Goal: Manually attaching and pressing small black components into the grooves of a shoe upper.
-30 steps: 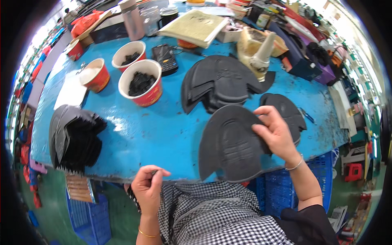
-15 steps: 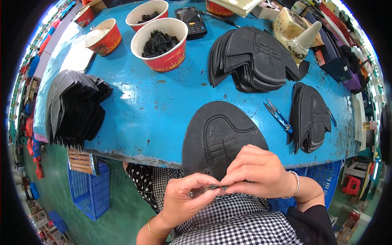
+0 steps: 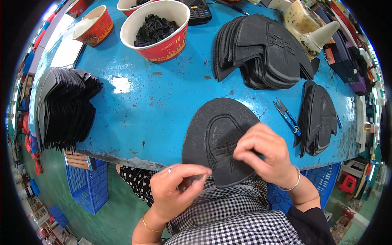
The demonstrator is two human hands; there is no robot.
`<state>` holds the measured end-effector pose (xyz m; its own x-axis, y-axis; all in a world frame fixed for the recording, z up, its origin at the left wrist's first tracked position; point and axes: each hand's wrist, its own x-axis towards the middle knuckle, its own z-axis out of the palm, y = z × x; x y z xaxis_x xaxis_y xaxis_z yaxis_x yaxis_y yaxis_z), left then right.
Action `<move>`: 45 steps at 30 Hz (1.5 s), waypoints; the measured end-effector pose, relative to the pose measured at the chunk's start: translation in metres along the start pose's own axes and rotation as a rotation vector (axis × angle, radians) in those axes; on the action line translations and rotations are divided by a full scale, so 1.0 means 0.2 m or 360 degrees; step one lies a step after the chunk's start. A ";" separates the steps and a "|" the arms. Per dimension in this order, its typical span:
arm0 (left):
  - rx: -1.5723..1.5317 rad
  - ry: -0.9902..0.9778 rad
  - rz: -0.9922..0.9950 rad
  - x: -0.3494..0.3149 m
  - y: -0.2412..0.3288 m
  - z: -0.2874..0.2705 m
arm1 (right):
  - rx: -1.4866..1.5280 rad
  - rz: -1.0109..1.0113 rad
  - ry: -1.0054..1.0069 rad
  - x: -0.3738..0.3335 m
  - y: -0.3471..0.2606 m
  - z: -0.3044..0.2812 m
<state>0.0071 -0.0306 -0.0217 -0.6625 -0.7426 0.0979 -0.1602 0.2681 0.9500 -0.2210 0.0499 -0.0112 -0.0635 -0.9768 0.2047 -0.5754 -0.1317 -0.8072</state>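
Note:
A black padded upper piece point(image 3: 228, 126) with a rounded top and stitched lines lies flat at the table's front edge, its lower end reaching over my lap. Just off its lower left edge is my left hand point(image 3: 177, 188), thumb and forefinger pinched together; anything between them is too small to name. My right hand point(image 3: 263, 153) hovers over the piece's right side with its fingers curled closed, and their contents are hidden. To the right lies a pair of blue-handled thread snips point(image 3: 288, 117), blades pointing away, beside a small stack of similar black pieces point(image 3: 317, 118).
A larger stack of black pieces point(image 3: 265, 53) sits at the back. Black folded pieces point(image 3: 67, 108) stand bunched at the left. A red paper bowl point(image 3: 161, 51) holds small black parts, near another red bowl point(image 3: 96, 30). A cone of thread point(image 3: 320, 38) and a handheld device point(image 3: 197, 11) are further back.
My hands, which met fingertip to fingertip, have come apart: the right went up and right over the black piece, the left slightly left. The head view has shifted a little.

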 end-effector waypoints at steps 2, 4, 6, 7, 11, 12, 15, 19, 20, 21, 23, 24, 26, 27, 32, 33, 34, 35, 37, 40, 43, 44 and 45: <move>0.0277 -0.0044 0.0159 0.05 -0.03 0.00 | -0.0107 0.0054 0.0116 0.00 0.02 0.04; 0.0507 -0.0097 0.0451 0.05 -0.07 0.01 | -0.0296 0.0072 0.0143 0.00 0.02 0.07; 0.0588 -0.0147 0.0472 0.03 -0.08 0.01 | -0.0322 0.0092 0.0149 0.00 0.02 0.10; 0.0671 -0.0197 0.0503 0.03 -0.08 0.00 | -0.0352 0.0107 0.0162 0.00 0.01 0.11; 0.0741 -0.0199 0.0572 0.03 -0.09 0.01 | -0.0420 0.0109 0.0153 0.00 0.01 0.12; 0.0735 -0.0202 0.0571 0.04 -0.09 0.02 | -0.0433 0.0112 0.0152 0.00 0.01 0.12; 0.0790 -0.0240 0.0528 0.04 -0.06 0.02 | -0.0433 0.0104 0.0146 0.00 0.02 0.12; 0.0938 -0.0305 0.0504 0.05 -0.04 0.02 | -0.0382 0.0104 0.0081 0.02 0.01 0.11; 0.0969 -0.0312 0.0495 0.05 -0.04 0.02 | -0.0381 0.0107 0.0082 0.02 0.01 0.10; 0.0968 -0.0315 0.0499 0.06 -0.04 0.02 | -0.0369 0.0144 0.0069 0.02 0.01 0.10; 0.0847 -0.0293 0.0450 0.07 -0.04 0.02 | -0.0357 0.0182 0.0059 0.03 0.02 0.09; 0.0849 -0.0295 0.0452 0.07 -0.04 0.02 | -0.0285 0.0195 0.0061 0.03 0.03 0.08; 0.0529 -0.0032 0.0443 0.05 -0.06 0.02 | -0.0129 0.0193 0.0159 0.03 0.04 0.07; 0.0532 -0.0031 0.0439 0.04 -0.04 0.02 | -0.0125 0.0193 0.0157 0.02 0.03 0.06; -0.0109 -0.0186 -0.0057 0.01 0.05 0.01 | 0.0165 -0.0092 0.0007 -0.03 -0.10 0.05; -0.0132 -0.0154 -0.0045 0.00 0.05 0.02 | 0.0194 -0.0107 -0.0014 -0.03 -0.12 0.05; -0.0108 -0.0200 -0.0038 0.01 0.06 0.01 | 0.0195 -0.0106 -0.0012 -0.03 -0.12 0.05; -0.0108 -0.0203 -0.0038 0.02 0.06 0.01 | 0.0202 -0.0121 -0.0014 -0.03 -0.12 0.05; -0.0008 -0.0216 0.0134 0.03 0.05 0.02 | 0.0212 -0.0135 -0.0015 -0.04 -0.12 0.05; -0.0023 -0.0242 0.0164 0.02 0.04 0.03 | 0.0199 -0.0108 -0.0053 -0.04 -0.12 0.04; -0.0005 -0.0262 0.0060 0.02 0.06 0.03 | 0.0234 -0.0077 -0.0079 -0.05 -0.11 0.02; -0.0007 -0.0267 0.0062 0.01 0.06 0.03 | 0.0212 -0.0044 -0.0083 -0.05 -0.10 0.01; -0.0080 -0.0166 -0.0038 0.00 0.05 0.03 | 0.0201 -0.0019 -0.0094 -0.05 -0.09 0.01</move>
<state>0.0014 -0.0246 -0.0149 -0.7318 -0.6800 0.0461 -0.1418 0.2181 0.9656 -0.2087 0.0617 0.0014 -0.0070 -0.9827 0.1849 -0.4686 -0.1601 -0.8688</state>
